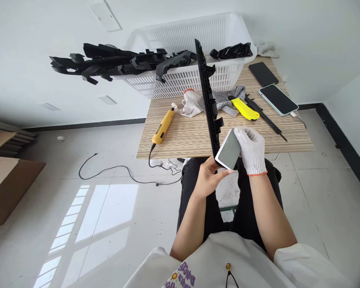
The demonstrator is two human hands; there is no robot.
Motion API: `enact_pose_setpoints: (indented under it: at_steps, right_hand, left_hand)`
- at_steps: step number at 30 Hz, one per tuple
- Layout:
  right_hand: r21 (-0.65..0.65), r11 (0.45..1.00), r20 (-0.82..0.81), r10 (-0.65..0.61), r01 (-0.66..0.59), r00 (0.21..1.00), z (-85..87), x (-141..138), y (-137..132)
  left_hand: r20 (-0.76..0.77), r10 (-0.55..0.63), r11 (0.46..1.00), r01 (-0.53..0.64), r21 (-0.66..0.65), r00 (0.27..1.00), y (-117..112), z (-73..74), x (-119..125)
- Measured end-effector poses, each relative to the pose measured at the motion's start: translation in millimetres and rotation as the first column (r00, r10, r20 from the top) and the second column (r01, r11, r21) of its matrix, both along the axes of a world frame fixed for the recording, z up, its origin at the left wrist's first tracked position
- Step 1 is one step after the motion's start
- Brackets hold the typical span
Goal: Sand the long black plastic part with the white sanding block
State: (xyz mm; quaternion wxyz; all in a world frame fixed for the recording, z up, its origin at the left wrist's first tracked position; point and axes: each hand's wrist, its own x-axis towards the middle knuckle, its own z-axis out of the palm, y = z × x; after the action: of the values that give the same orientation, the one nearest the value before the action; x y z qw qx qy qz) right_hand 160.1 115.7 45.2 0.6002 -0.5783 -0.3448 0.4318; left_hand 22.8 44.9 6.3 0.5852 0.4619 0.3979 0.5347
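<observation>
My left hand [210,177] is bare and closed around the near end of a long black plastic trim strip [209,106]. The strip rises from my lap across the table edge, with small clips along it. In a white knitted glove, my right hand [252,150] grips a flat block with a grey face and white edges [229,149], which looks like a sanding block. The block lies over the strip's near end and hides it; contact between them cannot be made out. My left thumb is by the block's lower edge.
A white plastic basket [186,76] bears several black trim pieces [120,62], some jutting left. On the wooden table [183,138] lie a yellow rotary tool [163,127], a yellow utility knife [245,109], a caliper [265,117], cloth gloves [193,103] and two phones [278,99]. A cable [129,170] crosses the floor.
</observation>
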Motion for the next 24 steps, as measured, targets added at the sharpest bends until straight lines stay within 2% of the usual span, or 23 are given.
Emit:
enact_pose_setpoints:
  at_steps: [5,9,14,20,24]
  right_hand:
    - [0.015,0.984,-0.04,-0.178,0.178,0.983,-2.6,2.6,3.2]
    - [-0.005,0.998,-0.036,-0.063,0.062,0.997,-2.8,6.2,2.1]
    - [0.006,0.995,-0.033,-0.096,0.096,0.995,-1.0,5.8,-0.3]
    - [-0.01,0.997,-0.069,-0.081,0.08,0.994,0.9,5.9,-0.9]
    - [-0.006,1.0,-0.021,0.024,-0.024,0.999,1.4,7.5,-2.1]
  left_hand:
    - [-0.013,-0.004,0.999,0.004,0.039,1.0,0.5,-1.9,-0.9]
    - [0.019,-0.031,0.996,0.029,0.087,0.999,0.2,-1.9,-1.4]
    - [0.035,-0.025,0.995,0.021,0.101,0.999,-0.4,-0.3,-0.1]
    - [0.001,0.017,0.997,-0.017,0.077,1.0,-1.0,1.3,-0.1]
    - [0.016,0.028,0.995,-0.03,0.09,0.999,-0.3,1.4,-0.5]
